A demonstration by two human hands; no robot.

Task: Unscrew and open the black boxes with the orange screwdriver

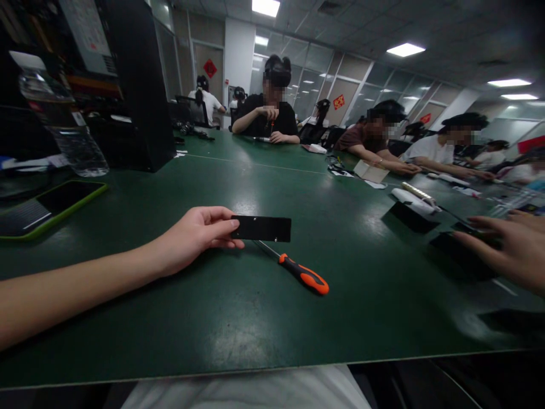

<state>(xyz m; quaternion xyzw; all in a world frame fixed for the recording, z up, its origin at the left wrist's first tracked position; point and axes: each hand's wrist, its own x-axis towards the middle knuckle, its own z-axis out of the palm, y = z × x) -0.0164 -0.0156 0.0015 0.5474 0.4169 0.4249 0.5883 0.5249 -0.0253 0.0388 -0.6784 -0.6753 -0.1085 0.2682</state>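
My left hand (198,238) is closed on one end of a thin black rectangular plate (266,229) with small holes, pinched between thumb and fingers just above the table. Partly behind the plate lies a screwdriver (304,274) with an orange and black handle, its shaft pointing toward my left hand. At the right edge my right hand (506,247) is blurred, its fingers stretched out and apart over dark flat pieces (462,255). Whether its fingertips touch them I cannot tell.
On the green table (204,318) a phone in a green case (53,207) and a water bottle (63,119) stand or lie at the left, beside a black box-like panel (136,85). A white device (413,199) lies at the right. Several people sit across the table.
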